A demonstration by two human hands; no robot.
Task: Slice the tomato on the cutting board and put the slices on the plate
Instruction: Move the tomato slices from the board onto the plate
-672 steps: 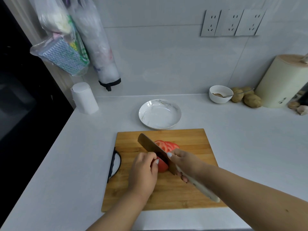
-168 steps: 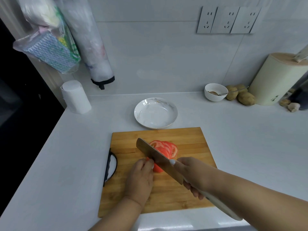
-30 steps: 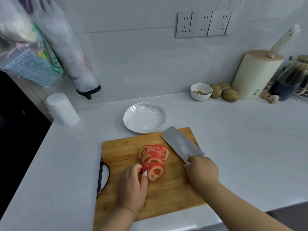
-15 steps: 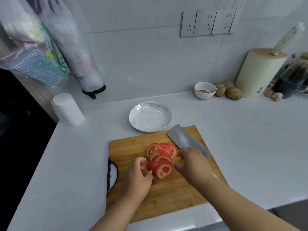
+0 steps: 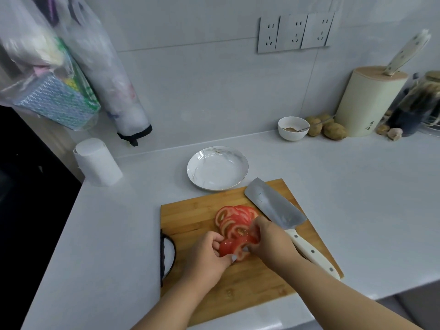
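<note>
A fan of red tomato slices (image 5: pixel 234 219) lies in the middle of the wooden cutting board (image 5: pixel 190 217). My left hand (image 5: pixel 207 257) and my right hand (image 5: pixel 270 241) close in from both sides on the nearest slices and pinch them between the fingertips. The cleaver (image 5: pixel 273 206) lies flat on the board's right side, its white handle toward me, no hand on it. A white marbled plate (image 5: pixel 217 171) stands just behind the board with nothing on it.
A paper roll (image 5: pixel 97 161) stands at the back left under hanging plastic bags (image 5: pixel 71 67). At the back right are a small white bowl (image 5: pixel 292 128), potatoes (image 5: pixel 333 131), a cream knife block (image 5: pixel 366 101) and a dark jar (image 5: pixel 419 108). The counter edge runs close at the right front.
The knife was laid down on the board's right side and my right hand left it and came to the slices. Both hands now grip the nearest slices.
</note>
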